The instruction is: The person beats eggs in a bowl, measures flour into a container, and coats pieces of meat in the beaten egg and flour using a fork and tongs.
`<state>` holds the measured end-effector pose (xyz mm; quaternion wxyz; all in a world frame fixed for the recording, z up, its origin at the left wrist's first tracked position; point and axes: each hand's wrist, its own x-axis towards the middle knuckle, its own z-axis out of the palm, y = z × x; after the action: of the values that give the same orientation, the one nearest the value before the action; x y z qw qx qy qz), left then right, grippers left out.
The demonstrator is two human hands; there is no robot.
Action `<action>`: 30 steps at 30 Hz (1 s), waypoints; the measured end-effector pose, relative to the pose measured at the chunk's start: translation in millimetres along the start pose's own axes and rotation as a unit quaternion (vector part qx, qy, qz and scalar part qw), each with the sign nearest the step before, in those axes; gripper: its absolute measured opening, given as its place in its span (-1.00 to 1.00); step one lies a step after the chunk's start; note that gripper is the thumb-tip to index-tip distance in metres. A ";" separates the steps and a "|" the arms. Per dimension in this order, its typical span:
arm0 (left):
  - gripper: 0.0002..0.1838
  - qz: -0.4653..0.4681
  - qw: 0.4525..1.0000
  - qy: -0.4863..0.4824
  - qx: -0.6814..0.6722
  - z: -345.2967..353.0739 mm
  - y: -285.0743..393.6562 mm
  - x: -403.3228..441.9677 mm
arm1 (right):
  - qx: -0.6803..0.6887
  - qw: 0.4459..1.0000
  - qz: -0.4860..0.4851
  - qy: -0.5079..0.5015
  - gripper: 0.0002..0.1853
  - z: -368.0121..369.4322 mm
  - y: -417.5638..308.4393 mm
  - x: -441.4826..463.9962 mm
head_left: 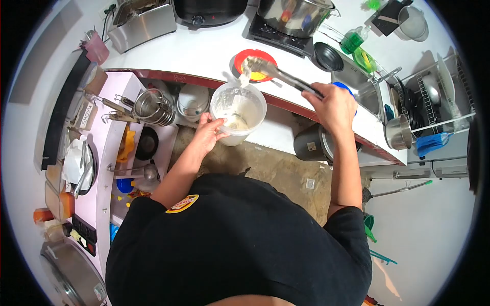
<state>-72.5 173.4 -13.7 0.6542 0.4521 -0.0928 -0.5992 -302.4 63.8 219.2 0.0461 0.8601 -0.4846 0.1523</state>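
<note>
My left hand [208, 135] grips the side of a translucent plastic tub [239, 132], with the thumb over its rim. Pale, wet mixture lies in the bottom of the tub and smears its inner wall. In my right hand [333, 108], fingers closed around the handle, is a pair of metal tongs [291, 80]. The tips of the tongs are over the far rim of the tub, coated with pale mixture; a whitish piece or drip hangs below them. Behind the tub, on the counter, sits a red plate [246, 55] with something yellow on it, partly hidden by the tongs.
On the white counter [204, 51] stand a large steel pot [293, 18] on a black stove [278, 41], a black frying pan [328, 56] and a sink [365, 89]. Below the counter is a dark bin [310, 144]. Strainers [153, 107] hang beside the left shelf.
</note>
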 end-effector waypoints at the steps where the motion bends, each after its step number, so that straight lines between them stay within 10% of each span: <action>1: -0.53 -0.007 1.000 0.003 -0.002 0.2 -0.3 -1.3 | -0.008 1.000 0.010 0.014 -0.72 0.1 2.0 6.2; 15: -0.52 0.021 0.999 0.041 0.019 -30.8 -4.7 -23.4 | -0.127 0.990 0.006 -0.053 -0.74 84.0 -6.4 89.6; 30: -0.53 0.027 0.998 0.045 0.018 -21.3 6.5 -24.3 | -0.073 0.996 -0.045 -0.031 -0.71 7.4 -31.0 48.2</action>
<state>-60.2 203.9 -11.1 0.6655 0.4873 -0.0861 -0.5588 -251.1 38.9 229.1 0.1008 0.8799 -0.4561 0.0874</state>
